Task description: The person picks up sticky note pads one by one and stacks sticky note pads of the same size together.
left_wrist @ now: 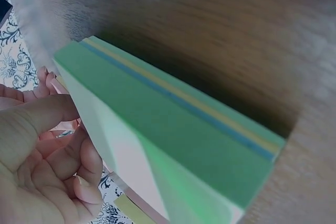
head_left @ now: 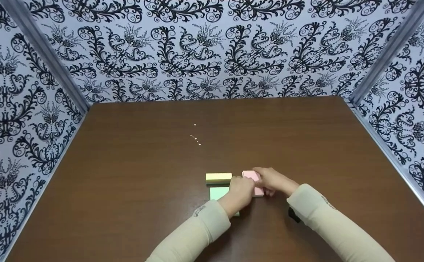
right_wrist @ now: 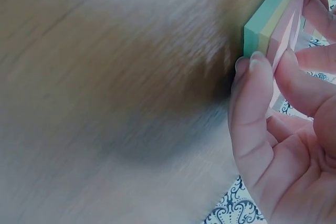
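Both hands are at a pad of sticky notes (head_left: 249, 175) with a pink top, on the table in the head view. In the right wrist view, yellow and green layers show beneath its pink sheets, some of which are parted from the stack. My right hand (head_left: 273, 181) grips the pad's near right side, fingertips along its edge and thumb at the pink sheets. From the other side my left hand (head_left: 239, 190) holds the pad with curled fingers. Under the left forearm lies a green-topped pad (left_wrist: 168, 119), with thin blue and yellow layers in its side.
A yellow block of notes (head_left: 218, 177) lies just behind the green pad. Brown wooden table (head_left: 143, 153) surrounds them, with small bright specks (head_left: 196, 139) farther back. Patterned walls (head_left: 204, 51) enclose the back and sides.
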Demonstrator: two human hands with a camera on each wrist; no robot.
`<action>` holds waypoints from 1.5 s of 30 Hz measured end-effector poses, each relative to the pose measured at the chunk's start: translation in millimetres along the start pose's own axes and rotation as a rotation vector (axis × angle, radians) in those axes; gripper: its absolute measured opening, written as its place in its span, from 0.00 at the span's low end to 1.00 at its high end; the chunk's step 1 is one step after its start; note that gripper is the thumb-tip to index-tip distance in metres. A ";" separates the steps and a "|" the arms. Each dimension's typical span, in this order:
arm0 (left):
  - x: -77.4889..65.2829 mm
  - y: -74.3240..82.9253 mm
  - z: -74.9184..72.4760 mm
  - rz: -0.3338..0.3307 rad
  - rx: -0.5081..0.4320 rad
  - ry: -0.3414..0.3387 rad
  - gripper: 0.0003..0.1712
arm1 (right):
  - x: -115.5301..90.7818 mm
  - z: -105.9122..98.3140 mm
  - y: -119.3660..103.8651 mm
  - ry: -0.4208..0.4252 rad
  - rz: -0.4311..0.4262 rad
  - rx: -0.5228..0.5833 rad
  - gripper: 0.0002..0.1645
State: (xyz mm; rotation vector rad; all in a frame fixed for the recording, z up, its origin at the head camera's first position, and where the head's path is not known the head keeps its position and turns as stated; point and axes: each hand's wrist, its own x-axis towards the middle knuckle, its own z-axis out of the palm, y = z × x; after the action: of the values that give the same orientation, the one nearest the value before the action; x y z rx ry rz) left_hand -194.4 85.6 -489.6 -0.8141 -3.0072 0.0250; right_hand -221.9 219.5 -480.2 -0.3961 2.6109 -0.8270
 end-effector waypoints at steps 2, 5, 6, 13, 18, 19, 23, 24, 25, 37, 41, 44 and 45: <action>-0.6 0.0 -0.7 0.008 0.010 0.007 0.05 | -0.1 0.1 0.0 -0.003 0.008 0.010 0.26; -0.9 0.1 -1.0 0.013 0.028 0.009 0.04 | 0.2 0.3 -0.2 -0.006 0.015 0.020 0.26; -0.9 0.1 -1.2 0.013 0.031 0.006 0.04 | 0.3 0.3 -0.4 -0.007 0.017 0.023 0.25; -2.5 0.2 -0.6 0.022 0.066 0.015 0.03 | 0.5 0.5 -2.6 -0.021 0.060 0.030 0.28; -6.7 -1.0 -0.5 0.039 0.074 0.032 0.04 | 2.7 0.8 -5.0 -0.040 0.112 0.004 0.30; -8.1 -2.2 -2.1 0.047 0.063 0.030 0.06 | 3.3 0.8 -5.3 -0.045 0.116 -0.003 0.30; -14.3 -14.9 -11.6 0.097 -0.008 0.059 0.13 | 4.2 0.6 -5.6 -0.049 0.145 -0.009 0.29; -15.8 -20.3 -14.6 0.108 -0.037 0.073 0.15 | 4.3 0.4 -5.5 -0.050 0.146 -0.010 0.27; -16.9 -26.5 -17.1 0.118 -0.060 0.091 0.16 | 4.1 0.5 -5.3 -0.049 0.148 -0.004 0.26; -35.7 -113.0 -22.3 0.030 -0.322 0.357 0.22 | 1.4 0.5 -6.3 -0.041 0.143 -0.008 0.35; -46.4 -129.9 -17.7 0.041 -0.313 0.461 0.17 | -0.9 -0.2 -6.4 -0.033 0.117 -0.021 0.34; -52.1 -134.1 -15.2 0.069 -0.301 0.501 0.10 | -1.6 -0.3 -5.3 -0.035 0.108 -0.016 0.34; -53.6 -133.5 -14.9 0.077 -0.295 0.502 0.09 | -1.4 -0.2 -4.8 -0.037 0.107 -0.013 0.34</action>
State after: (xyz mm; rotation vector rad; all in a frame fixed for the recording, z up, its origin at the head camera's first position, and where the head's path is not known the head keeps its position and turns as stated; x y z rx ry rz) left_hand -214.9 -56.5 -472.9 -0.8070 -2.5318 -0.5465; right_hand -220.0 216.3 -476.7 -0.2696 2.5793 -0.7595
